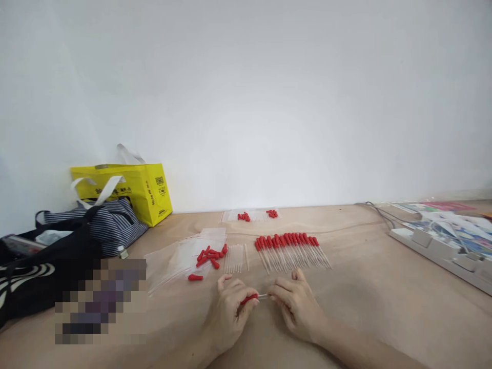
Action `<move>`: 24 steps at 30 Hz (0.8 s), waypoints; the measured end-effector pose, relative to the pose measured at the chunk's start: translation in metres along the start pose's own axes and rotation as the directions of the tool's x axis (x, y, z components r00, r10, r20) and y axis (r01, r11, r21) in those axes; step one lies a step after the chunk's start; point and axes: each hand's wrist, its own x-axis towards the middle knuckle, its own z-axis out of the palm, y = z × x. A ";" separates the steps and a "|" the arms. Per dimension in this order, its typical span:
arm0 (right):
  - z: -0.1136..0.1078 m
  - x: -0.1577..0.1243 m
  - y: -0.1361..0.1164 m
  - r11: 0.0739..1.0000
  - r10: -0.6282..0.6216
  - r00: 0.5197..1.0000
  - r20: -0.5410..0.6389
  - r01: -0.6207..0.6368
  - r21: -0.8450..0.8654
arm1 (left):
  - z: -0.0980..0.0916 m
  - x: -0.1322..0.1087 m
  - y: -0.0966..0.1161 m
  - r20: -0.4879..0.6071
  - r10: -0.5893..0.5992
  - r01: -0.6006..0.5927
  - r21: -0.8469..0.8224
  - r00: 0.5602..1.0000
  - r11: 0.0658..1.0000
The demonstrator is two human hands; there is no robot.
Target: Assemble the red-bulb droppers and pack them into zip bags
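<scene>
My left hand (232, 303) pinches a red rubber dropper bulb (249, 299) between thumb and fingers. A thin clear dropper tube (263, 295) spans the gap between my hands, one end at the bulb. Its other end is gripped in the fingers of my right hand (295, 303); how deep the tube sits in the bulb is hidden. Beyond my right hand lies a row of red-capped droppers (288, 251), side by side. Several bare tubes (235, 258) and a pile of loose red bulbs (209, 256) lie beyond my left hand, with a single bulb (195, 277) nearer.
Clear plastic bags (179, 259) lie flat at left. Near the wall is another bag (255, 215) with red bulbs and tubes. A yellow bag (156, 192), a striped bag (115, 225) and a black bag (49, 271) stand left. A white power strip (434, 256) lies right.
</scene>
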 end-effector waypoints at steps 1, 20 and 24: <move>0.001 0.000 -0.001 1.000 0.003 1.000 -0.005 -0.003 0.012 | -0.001 0.000 0.001 0.000 0.009 -0.009 0.008 1.000 1.000; -0.002 0.009 0.004 0.988 0.018 0.992 0.122 -0.037 0.153 | -0.014 0.011 -0.007 0.046 0.052 -0.054 0.039 0.998 0.998; -0.006 0.009 0.002 0.996 0.043 0.992 0.117 -0.052 0.075 | -0.020 0.012 -0.017 0.042 0.042 -0.045 0.061 0.998 0.997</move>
